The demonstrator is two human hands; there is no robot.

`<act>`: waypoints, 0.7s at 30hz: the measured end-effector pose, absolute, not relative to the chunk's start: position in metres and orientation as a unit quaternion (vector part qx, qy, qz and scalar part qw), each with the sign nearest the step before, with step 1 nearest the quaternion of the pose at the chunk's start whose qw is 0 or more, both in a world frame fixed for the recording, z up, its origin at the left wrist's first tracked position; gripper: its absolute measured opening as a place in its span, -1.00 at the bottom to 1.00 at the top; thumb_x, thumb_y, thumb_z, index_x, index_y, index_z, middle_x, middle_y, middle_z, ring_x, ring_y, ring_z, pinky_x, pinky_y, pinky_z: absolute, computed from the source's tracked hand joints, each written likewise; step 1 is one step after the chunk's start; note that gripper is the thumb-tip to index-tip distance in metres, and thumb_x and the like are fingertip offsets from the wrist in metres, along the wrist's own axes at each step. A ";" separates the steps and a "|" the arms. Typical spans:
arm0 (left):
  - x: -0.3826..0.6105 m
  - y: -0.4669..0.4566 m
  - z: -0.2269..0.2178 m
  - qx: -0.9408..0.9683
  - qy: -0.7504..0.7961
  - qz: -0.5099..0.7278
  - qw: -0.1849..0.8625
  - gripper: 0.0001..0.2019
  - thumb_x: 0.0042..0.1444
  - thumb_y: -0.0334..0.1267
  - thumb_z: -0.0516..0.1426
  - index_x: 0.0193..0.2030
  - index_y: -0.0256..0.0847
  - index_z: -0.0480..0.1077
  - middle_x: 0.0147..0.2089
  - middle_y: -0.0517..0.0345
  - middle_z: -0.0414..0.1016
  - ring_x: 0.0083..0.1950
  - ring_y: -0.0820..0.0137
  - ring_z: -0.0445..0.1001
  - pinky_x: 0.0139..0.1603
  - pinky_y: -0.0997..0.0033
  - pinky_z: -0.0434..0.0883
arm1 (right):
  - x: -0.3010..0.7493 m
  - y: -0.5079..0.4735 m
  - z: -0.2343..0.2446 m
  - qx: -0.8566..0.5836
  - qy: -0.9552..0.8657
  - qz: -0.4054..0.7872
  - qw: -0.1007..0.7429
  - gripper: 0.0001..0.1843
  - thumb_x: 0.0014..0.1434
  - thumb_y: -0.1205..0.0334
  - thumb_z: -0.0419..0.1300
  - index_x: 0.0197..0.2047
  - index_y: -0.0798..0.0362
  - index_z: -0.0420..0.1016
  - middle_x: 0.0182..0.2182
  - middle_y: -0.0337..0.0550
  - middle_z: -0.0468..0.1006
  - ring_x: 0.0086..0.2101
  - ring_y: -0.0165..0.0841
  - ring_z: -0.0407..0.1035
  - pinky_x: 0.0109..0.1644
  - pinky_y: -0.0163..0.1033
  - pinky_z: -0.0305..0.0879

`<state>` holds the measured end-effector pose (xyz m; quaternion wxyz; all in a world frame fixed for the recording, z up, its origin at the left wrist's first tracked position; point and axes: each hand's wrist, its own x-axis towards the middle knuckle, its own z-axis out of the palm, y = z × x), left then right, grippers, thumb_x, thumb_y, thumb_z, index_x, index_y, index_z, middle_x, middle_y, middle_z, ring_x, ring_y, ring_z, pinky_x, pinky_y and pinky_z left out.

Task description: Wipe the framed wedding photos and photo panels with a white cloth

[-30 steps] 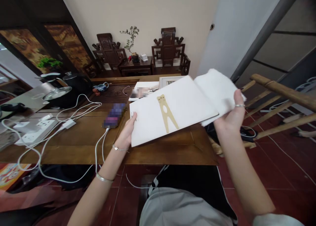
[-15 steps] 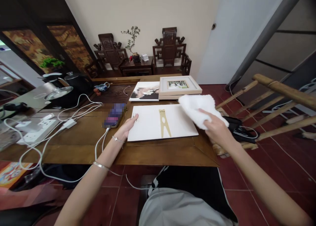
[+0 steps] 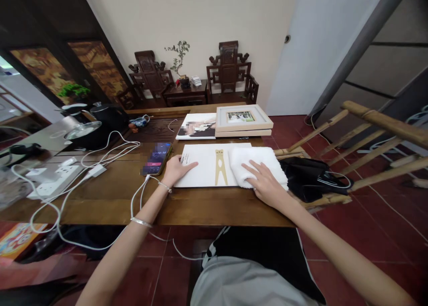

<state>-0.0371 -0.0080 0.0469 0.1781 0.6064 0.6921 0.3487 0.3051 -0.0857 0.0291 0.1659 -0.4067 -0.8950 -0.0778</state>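
A flat white panel (image 3: 200, 170) with a gold long-legged cat figure (image 3: 220, 167) and small print lies near the table's front edge. My left hand (image 3: 177, 168) grips its left edge, thumb on the top face and fingers at the side. Over the panel's right end lies a fluffy white cloth (image 3: 247, 159), folded and hiding that corner. My right hand (image 3: 269, 185) rests on this cloth with its fingers spread and pressed flat.
Behind the panel are stacked picture frames (image 3: 244, 116) and a photo print (image 3: 197, 126). Left of it lie a phone (image 3: 156, 159) on a charging cable, a power strip (image 3: 55, 181) and loose white cords. A bamboo chair (image 3: 374, 118) holding a black bag (image 3: 307, 176) stands at right.
My right hand has brought the cloth down and left onto the panel, and its fingers have spread from a grip. My left thumb has shifted further onto the panel.
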 end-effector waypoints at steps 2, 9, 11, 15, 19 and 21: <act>-0.036 -0.008 0.042 0.643 0.678 0.335 0.123 -0.48 -0.14 0.12 0.38 -0.19 -0.29 0.52 -0.15 -0.21 0.61 -0.08 -0.04 0.57 -0.01 0.06 0.42 | 0.303 -0.085 0.027 -0.409 -0.893 -0.078 0.173 -0.42 -0.08 0.70 0.03 -0.08 0.11 0.62 0.31 0.13 0.31 0.34 0.08 0.07 0.31 0.36 0.09; -0.036 -0.011 0.020 0.706 0.624 0.333 0.025 -0.58 0.05 0.17 0.25 -0.30 -0.20 0.49 -0.28 -0.19 0.56 -0.06 -0.07 0.51 0.10 -0.05 0.36 | 0.302 -0.081 0.025 -0.408 -0.894 -0.094 0.162 -0.45 -0.06 0.67 0.05 -0.08 0.08 0.61 0.31 0.08 0.32 0.33 0.07 0.09 0.31 0.34 0.09; -0.037 -0.012 0.013 0.725 0.601 0.337 0.020 -0.53 0.09 0.16 0.20 -0.14 -0.25 0.51 -0.05 -0.32 0.55 0.14 -0.16 0.42 0.22 -0.16 0.28 | 0.302 -0.085 0.027 -0.407 -0.895 -0.105 0.152 -0.46 -0.04 0.67 0.05 -0.09 0.07 0.61 0.30 0.05 0.34 0.31 0.06 0.12 0.31 0.30 0.12; -0.038 -0.013 0.001 0.776 0.539 0.319 0.067 -0.46 0.21 0.08 0.08 0.16 -0.31 0.40 0.38 -0.31 0.25 0.47 -0.13 0.06 0.43 -0.18 0.04 | 0.299 -0.099 0.029 -0.404 -0.895 -0.124 0.139 -0.54 0.01 0.65 0.06 -0.17 0.04 0.62 0.29 -0.01 0.36 0.29 0.08 0.18 0.30 0.26 0.16; -0.037 -0.011 -0.003 0.780 0.538 0.307 0.093 -0.43 0.25 0.04 0.05 0.22 -0.37 0.36 0.40 -0.32 0.22 0.51 -0.12 -0.04 0.46 -0.17 -0.03 | 0.296 -0.103 0.029 -0.407 -0.895 -0.120 0.141 -0.54 0.01 0.65 0.06 -0.18 0.03 0.62 0.29 -0.01 0.36 0.29 0.09 0.17 0.31 0.28 0.13; -0.036 -0.009 -0.003 0.776 0.539 0.312 0.096 -0.43 0.25 0.03 0.06 0.23 -0.38 0.35 0.40 -0.32 0.22 0.51 -0.13 -0.04 0.46 -0.17 -0.03 | 0.296 -0.096 0.029 -0.410 -0.894 -0.111 0.140 -0.51 0.00 0.66 0.05 -0.14 0.04 0.61 0.29 0.02 0.37 0.29 0.08 0.17 0.31 0.29 0.12</act>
